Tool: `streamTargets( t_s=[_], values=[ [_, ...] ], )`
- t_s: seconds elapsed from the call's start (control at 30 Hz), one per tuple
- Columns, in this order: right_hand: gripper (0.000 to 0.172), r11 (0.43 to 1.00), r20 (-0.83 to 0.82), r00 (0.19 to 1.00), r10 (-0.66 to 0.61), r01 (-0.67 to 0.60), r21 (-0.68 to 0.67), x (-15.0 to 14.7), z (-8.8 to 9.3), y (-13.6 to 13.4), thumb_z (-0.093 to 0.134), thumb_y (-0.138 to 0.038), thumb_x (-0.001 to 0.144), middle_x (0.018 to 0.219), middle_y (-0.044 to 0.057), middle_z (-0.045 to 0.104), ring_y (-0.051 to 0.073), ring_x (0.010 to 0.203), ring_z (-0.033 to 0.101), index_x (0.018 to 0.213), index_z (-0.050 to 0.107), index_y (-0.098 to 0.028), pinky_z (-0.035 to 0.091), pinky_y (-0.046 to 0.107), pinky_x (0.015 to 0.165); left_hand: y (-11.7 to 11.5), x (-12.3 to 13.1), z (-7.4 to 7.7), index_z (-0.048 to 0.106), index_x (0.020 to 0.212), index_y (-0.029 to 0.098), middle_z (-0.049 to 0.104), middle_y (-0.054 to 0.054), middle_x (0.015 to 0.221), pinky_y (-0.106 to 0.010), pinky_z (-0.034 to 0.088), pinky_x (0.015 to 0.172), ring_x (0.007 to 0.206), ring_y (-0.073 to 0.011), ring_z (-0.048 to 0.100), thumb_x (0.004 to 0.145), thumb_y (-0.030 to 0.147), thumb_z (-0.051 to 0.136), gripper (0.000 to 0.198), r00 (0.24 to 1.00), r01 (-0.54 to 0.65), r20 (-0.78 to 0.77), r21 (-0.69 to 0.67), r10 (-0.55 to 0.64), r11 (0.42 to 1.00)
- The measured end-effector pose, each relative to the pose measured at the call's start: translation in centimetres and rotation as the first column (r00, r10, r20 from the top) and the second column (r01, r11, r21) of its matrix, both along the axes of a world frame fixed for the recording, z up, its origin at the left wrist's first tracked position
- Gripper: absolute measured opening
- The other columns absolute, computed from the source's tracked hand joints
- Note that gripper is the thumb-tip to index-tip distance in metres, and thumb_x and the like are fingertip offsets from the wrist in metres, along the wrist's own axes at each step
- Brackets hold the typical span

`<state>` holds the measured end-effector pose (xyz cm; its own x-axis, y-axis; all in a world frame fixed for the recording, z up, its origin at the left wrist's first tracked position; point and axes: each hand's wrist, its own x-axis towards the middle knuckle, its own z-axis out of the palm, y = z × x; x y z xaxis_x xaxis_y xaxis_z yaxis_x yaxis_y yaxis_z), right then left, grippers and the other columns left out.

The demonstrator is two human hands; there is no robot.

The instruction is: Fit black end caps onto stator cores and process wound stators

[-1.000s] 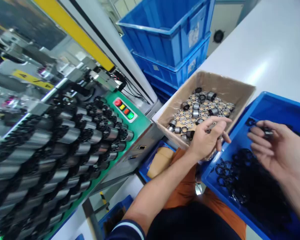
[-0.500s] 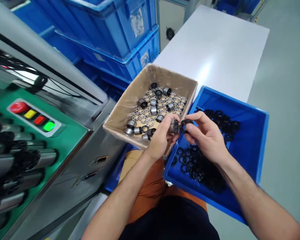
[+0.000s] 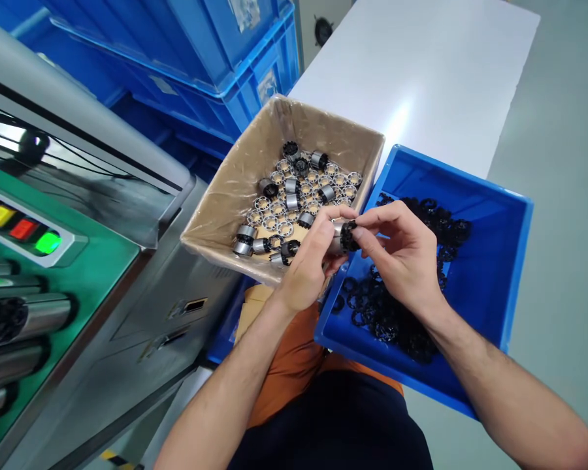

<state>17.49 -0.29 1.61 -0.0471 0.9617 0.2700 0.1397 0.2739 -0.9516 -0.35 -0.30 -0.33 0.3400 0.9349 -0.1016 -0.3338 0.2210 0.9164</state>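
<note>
My left hand (image 3: 311,258) is closed around a silver metal stator core (image 3: 338,239), held sideways over the edges of two containers. At the core's right end sits a black slotted plastic ring (image 3: 350,235). The fingertips of my right hand (image 3: 399,251) pinch that ring against the core; whether it is fully seated I cannot tell. Below and to the left, a cardboard box (image 3: 235,173) lined with clear film holds silver toothed rings and several cores with black ends. Under my right hand, a blue bin (image 3: 490,261) contains loose black plastic rings (image 3: 382,320).
On the left stands a green machine top (image 3: 98,261) with lit buttons (image 3: 48,243) and metal cylinders. Stacked blue crates (image 3: 176,65) rise behind the box. A white table (image 3: 431,59) extends beyond the bin.
My right hand has brought the black ring leftward from a small gap into contact with the core's end. The view has shifted slightly, moving the machine further left.
</note>
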Motion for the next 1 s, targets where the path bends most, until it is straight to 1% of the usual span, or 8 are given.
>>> streamTargets(
  t_s=[0.13,0.27,0.5,0.57,0.7,0.83,0.9,1.0],
  values=[
    [0.006,1.000,-0.002,1.000,-0.002,0.002,-0.009,-0.1,-0.3,0.3,0.086,-0.027,0.107,0.103,0.001,0.078,0.017,0.087,0.077,0.111,0.081,-0.028,0.071,0.029,0.071,0.0,0.0,0.0,0.066,0.137,0.029,0.059,0.000,0.089,-0.032,0.028,0.054,0.062,-0.0139,0.043,0.119,0.078,0.054,0.054,1.000,0.002,0.022,0.005,-0.003,1.000],
    [0.015,0.996,-0.040,0.999,0.016,-0.020,-0.084,-0.2,-0.4,0.5,0.090,-0.036,0.105,0.094,0.000,0.075,0.017,0.080,0.075,0.107,0.079,-0.028,0.068,0.027,0.062,0.1,0.0,-0.1,0.066,0.133,0.028,0.061,-0.001,0.088,-0.033,0.028,0.053,0.062,-0.0150,0.044,0.117,0.080,0.055,0.055,0.999,0.021,0.027,-0.003,-0.021,1.000],
    [0.007,0.994,0.012,0.995,-0.100,0.100,0.049,-0.8,0.1,-0.3,0.082,-0.020,0.106,0.103,0.001,0.077,0.015,0.080,0.069,0.106,0.083,-0.027,0.061,0.028,0.065,-0.2,-0.1,-0.1,0.068,0.135,0.029,0.057,0.000,0.091,-0.031,0.039,0.056,0.065,-0.0139,0.045,0.122,0.075,0.053,0.050,0.999,-0.003,-0.034,0.057,0.005,0.998],
    [0.004,0.986,0.047,0.986,-0.159,0.157,0.059,-1.2,-0.3,-0.7,0.084,-0.025,0.106,0.097,0.001,0.075,0.015,0.075,0.065,0.103,0.082,-0.027,0.057,0.028,0.062,-0.3,0.0,-0.3,0.067,0.142,0.030,0.057,0.001,0.089,-0.031,0.043,0.060,0.066,-0.0145,0.049,0.121,0.073,0.059,0.049,0.998,0.006,-0.057,0.100,-0.001,0.995],
    [0.026,0.988,-0.005,0.988,-0.153,0.153,-0.025,-1.7,-1.2,-0.7,0.096,-0.043,0.101,0.090,0.000,0.071,0.016,0.070,0.064,0.096,0.076,-0.027,0.055,0.027,0.054,-0.1,0.1,-0.5,0.062,0.151,0.029,0.066,0.000,0.098,-0.031,0.052,0.071,0.075,-0.0154,0.060,0.113,0.068,0.078,0.056,0.997,0.049,-0.064,0.144,-0.040,0.988],
    [0.025,0.998,0.116,0.993,-0.016,0.024,-0.066,0.3,-0.4,1.1,0.093,-0.049,0.104,0.102,0.003,0.084,0.019,0.087,0.077,0.104,0.086,-0.025,0.063,0.030,0.071,1.0,-0.9,-0.1,0.060,0.144,0.027,0.074,-0.006,0.123,-0.034,0.060,0.091,0.099,-0.0207,0.071,0.113,0.067,0.076,0.053,0.978,0.001,-0.203,0.203,0.041,0.979],
    [0.027,0.992,0.292,0.952,0.095,-0.065,-0.113,2.7,0.9,2.0,0.087,-0.050,0.110,0.109,0.005,0.088,0.020,0.092,0.080,0.121,0.090,-0.025,0.065,0.033,0.081,2.0,-2.2,0.4,0.061,0.140,0.026,0.075,-0.009,0.133,-0.041,0.059,0.107,0.115,-0.0257,0.073,0.118,0.063,0.065,0.044,0.879,0.038,-0.469,0.240,0.082,0.970],
    [0.037,0.967,0.601,0.761,0.245,-0.150,-0.204,7.5,2.4,1.3,0.084,-0.052,0.110,0.117,0.007,0.087,0.023,0.093,0.081,0.136,0.087,-0.026,0.067,0.038,0.085,3.6,-4.6,1.4,0.064,0.144,0.023,0.076,-0.015,0.144,-0.054,0.053,0.125,0.134,-0.0333,0.073,0.124,0.048,0.043,0.038,0.528,0.284,-0.848,0.142,-0.031,0.948]
  ],
)
